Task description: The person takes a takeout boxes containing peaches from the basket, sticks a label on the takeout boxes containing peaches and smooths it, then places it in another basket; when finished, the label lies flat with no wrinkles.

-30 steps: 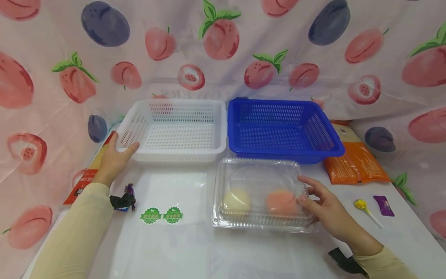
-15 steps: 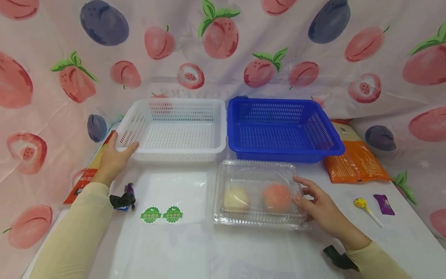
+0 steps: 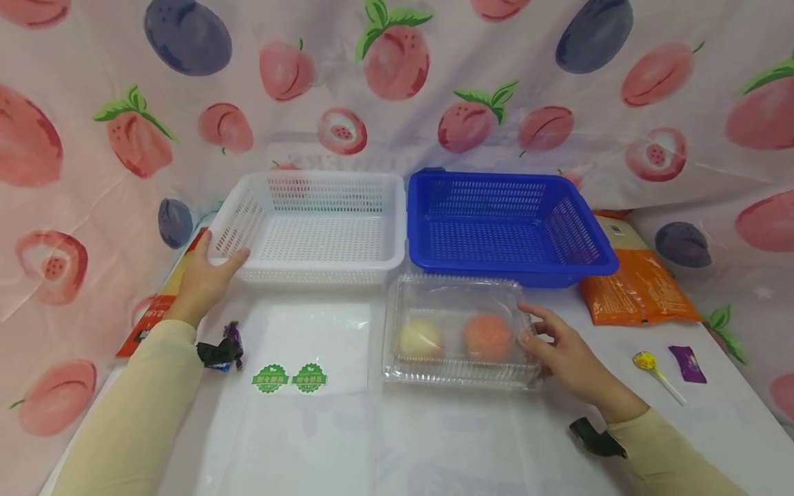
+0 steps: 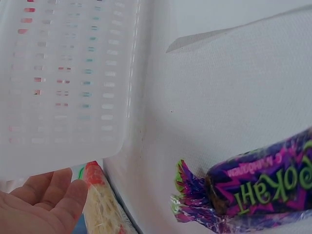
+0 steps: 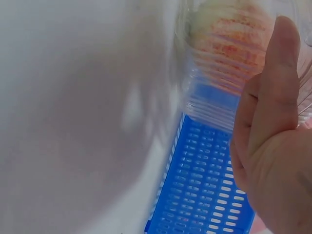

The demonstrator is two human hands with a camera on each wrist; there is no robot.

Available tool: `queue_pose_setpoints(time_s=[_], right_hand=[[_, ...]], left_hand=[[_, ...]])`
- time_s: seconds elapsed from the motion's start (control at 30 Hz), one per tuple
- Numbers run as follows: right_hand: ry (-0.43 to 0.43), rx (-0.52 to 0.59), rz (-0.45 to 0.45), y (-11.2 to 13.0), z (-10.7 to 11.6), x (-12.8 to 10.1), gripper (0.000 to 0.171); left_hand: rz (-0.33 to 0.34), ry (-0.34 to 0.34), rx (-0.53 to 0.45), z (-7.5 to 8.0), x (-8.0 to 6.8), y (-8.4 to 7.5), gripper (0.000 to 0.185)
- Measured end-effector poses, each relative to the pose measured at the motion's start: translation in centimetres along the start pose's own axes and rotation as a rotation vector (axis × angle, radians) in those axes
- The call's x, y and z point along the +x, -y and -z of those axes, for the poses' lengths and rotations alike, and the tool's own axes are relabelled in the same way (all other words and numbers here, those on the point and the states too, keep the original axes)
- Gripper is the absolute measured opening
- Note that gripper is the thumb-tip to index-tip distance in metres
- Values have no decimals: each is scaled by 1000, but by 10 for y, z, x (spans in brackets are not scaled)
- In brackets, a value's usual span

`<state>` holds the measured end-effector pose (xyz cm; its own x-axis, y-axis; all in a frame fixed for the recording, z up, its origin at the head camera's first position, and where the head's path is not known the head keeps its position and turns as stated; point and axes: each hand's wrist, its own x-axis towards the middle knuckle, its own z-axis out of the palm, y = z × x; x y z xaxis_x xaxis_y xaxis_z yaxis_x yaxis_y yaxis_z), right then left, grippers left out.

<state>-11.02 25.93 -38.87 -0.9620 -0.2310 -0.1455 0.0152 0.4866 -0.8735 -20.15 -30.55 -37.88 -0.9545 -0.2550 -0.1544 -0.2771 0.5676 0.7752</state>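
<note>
Clear plastic is the weak point: the clamshell [image 3: 457,329] lies on the worktop [image 3: 397,441], just in front of the blue basket [image 3: 505,227], with a pale bun [image 3: 420,339] and an orange-pink bun [image 3: 487,337] inside. At the clamshell's right end the right hand [image 3: 567,355] touches the box with thumb and fingertips, fingers only lightly bent; whether it grips or merely presses I cannot tell. A hard squeeze there would likely buckle the thin wall, or pop the lid and let the buns roll. A one-sided push could skid the box against the blue basket. Left of the clamshell lie two green stickers [image 3: 289,378] and a purple candy [image 3: 220,351]. Farther left and back, the left hand [image 3: 205,279] holds the near corner of the white basket [image 3: 313,227], thumb on the rim; a tug could tip it.
</note>
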Motion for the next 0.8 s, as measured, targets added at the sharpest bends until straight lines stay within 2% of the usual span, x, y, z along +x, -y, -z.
queue_pose_setpoints(time_s=[0.33, 0.8], right_hand=[[13, -11, -9, 1, 7, 9, 61], [56, -53, -10, 1, 13, 8, 65]], left_hand=[[-16, -1, -1, 0, 1, 0, 108], [-7, 13, -7, 1, 0, -3, 109]])
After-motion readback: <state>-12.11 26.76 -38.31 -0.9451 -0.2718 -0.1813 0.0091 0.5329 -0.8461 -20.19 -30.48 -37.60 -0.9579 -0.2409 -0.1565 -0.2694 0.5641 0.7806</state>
